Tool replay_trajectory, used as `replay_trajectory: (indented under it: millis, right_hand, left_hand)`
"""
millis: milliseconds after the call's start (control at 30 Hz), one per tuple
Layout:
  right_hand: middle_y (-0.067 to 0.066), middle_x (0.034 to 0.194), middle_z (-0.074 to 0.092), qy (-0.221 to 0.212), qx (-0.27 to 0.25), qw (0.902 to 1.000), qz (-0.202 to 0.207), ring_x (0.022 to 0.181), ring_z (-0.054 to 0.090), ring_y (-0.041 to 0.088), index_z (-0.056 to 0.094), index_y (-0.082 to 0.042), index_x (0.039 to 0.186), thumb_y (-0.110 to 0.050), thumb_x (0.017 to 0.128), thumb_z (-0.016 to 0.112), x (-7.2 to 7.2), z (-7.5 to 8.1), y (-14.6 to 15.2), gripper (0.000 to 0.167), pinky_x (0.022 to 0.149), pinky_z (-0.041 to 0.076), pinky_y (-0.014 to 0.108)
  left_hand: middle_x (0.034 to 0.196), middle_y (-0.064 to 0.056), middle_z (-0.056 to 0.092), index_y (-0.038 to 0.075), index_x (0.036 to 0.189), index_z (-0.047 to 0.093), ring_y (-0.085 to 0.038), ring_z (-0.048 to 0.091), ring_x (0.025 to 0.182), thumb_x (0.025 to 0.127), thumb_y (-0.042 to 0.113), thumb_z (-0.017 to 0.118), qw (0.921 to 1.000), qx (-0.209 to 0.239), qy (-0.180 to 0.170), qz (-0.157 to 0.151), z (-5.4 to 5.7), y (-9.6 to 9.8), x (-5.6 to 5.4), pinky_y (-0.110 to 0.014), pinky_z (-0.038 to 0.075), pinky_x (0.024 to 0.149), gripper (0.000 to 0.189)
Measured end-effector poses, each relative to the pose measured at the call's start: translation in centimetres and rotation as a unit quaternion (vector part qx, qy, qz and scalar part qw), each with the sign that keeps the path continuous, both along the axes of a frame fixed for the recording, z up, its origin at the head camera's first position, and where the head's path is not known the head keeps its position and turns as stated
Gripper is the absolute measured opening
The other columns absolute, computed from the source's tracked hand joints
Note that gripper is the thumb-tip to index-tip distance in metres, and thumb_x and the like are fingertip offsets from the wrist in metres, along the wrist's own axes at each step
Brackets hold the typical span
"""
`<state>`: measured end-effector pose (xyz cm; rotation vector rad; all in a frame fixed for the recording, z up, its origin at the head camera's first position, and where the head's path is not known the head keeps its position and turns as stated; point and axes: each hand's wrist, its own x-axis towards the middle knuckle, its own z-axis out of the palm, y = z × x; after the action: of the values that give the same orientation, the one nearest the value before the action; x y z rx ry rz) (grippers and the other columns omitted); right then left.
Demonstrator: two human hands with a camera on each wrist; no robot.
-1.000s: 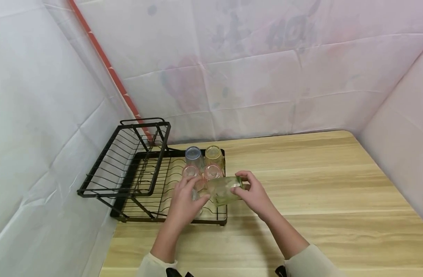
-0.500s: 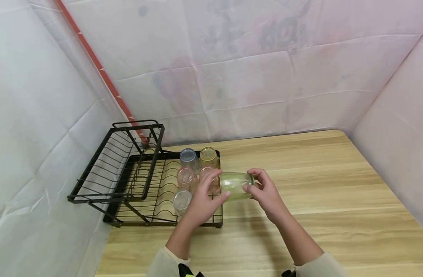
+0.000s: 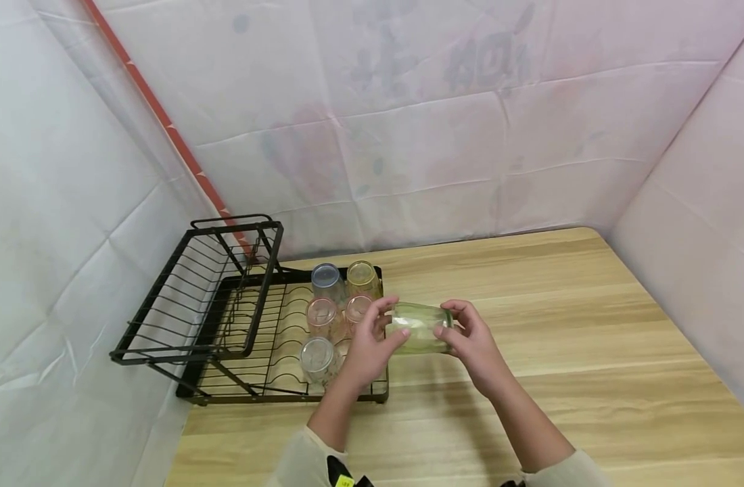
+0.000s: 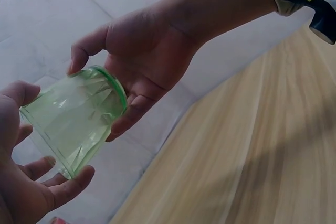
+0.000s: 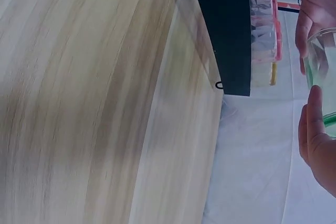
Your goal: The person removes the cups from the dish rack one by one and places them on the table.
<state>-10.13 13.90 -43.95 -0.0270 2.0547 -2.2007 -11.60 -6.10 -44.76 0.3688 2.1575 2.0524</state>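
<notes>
A clear green drinking glass (image 3: 419,328) lies sideways in the air, just right of the dish rack (image 3: 232,399). My left hand (image 3: 367,348) grips its left end between thumb and fingers. At the other end, with the darker green edge, my right hand (image 3: 475,348) holds it the same way. The left wrist view shows the glass (image 4: 73,119) spanning both hands, fingertips on its wall. In the rack stand a blue-tinted glass (image 3: 327,277), a yellow one (image 3: 362,276), two pink glasses (image 3: 323,314) and a clear glass (image 3: 317,355), coloured ends up.
The black rack has a raised upper wire tier (image 3: 201,291) on its left. It stands at the left of a wood-grain table (image 3: 530,325). White sheeting (image 3: 421,155) walls off the back and both sides, with a red strip (image 3: 159,115) at the back left.
The green glass has come right, from over the rack's right edge to beside it, and levelled. My left hand has closed in from beside the glasses and taken hold of its left end.
</notes>
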Motion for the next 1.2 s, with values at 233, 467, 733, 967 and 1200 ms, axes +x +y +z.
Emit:
replay_trajectory:
  millis: [233, 467, 733, 967, 1200]
  right_hand:
    - [0.016, 0.121, 0.050, 0.042, 0.060, 0.9972, 0.010, 0.098, 0.061, 0.015, 0.041, -0.002, 0.130, -0.004, 0.090, 0.066, -0.1, -0.5, 0.3, 0.047, 0.076, 0.057, 0.025]
    - [0.013, 0.128, 0.053, 0.088, 0.171, 0.9810, 0.023, 0.109, 0.054, 0.026, 0.044, -0.011, 0.132, -0.015, 0.081, 0.080, 0.2, -1.1, 0.2, 0.063, 0.087, 0.054, 0.039]
    - [0.012, 0.132, 0.052, 0.283, 0.338, 0.8977, 0.007, 0.123, 0.047, 0.032, 0.054, -0.010, 0.130, -0.021, 0.068, 0.088, 0.2, -1.7, -0.4, 0.072, 0.094, 0.047, 0.054]
    - [0.016, 0.130, 0.052, 0.386, 0.410, 0.8263, -0.002, 0.114, 0.047, 0.033, 0.048, -0.011, 0.143, -0.016, 0.061, 0.083, 0.2, -2.0, -0.9, 0.089, 0.084, 0.050, 0.047]
    - [0.018, 0.131, 0.049, 0.368, 0.416, 0.8315, -0.007, 0.116, 0.047, 0.037, 0.044, -0.013, 0.146, -0.016, 0.058, 0.084, 0.2, -2.1, -0.6, 0.096, 0.082, 0.052, 0.049]
  left_hand:
    - [0.145, -0.007, 0.042, 0.023, 0.140, 0.047, -0.031, 0.047, 0.127, 0.094, 0.022, 0.065, 0.9997, -0.016, 0.013, 0.013, 0.0, 0.6, -0.3, -0.051, 0.041, 0.103, 0.049]
    - [0.142, -0.001, 0.045, 0.029, 0.138, 0.049, -0.030, 0.047, 0.123, 0.092, 0.026, 0.068, 0.9991, -0.032, 0.004, 0.028, 0.1, 0.8, 0.0, -0.042, 0.046, 0.091, 0.049]
    - [0.137, 0.006, 0.047, 0.039, 0.134, 0.055, -0.024, 0.044, 0.124, 0.086, 0.037, 0.074, 0.9912, -0.118, 0.043, 0.042, 0.0, 1.6, 0.1, -0.041, 0.047, 0.085, 0.051]
    - [0.137, 0.009, 0.046, 0.031, 0.136, 0.057, -0.019, 0.041, 0.132, 0.082, 0.045, 0.077, 0.9818, -0.169, 0.081, 0.034, -0.1, 2.6, 0.2, -0.055, 0.038, 0.105, 0.059]
    - [0.144, 0.009, 0.044, 0.026, 0.140, 0.052, -0.018, 0.038, 0.136, 0.081, 0.041, 0.077, 0.9727, -0.200, 0.117, 0.019, -0.1, 3.1, 0.3, -0.056, 0.037, 0.107, 0.066]
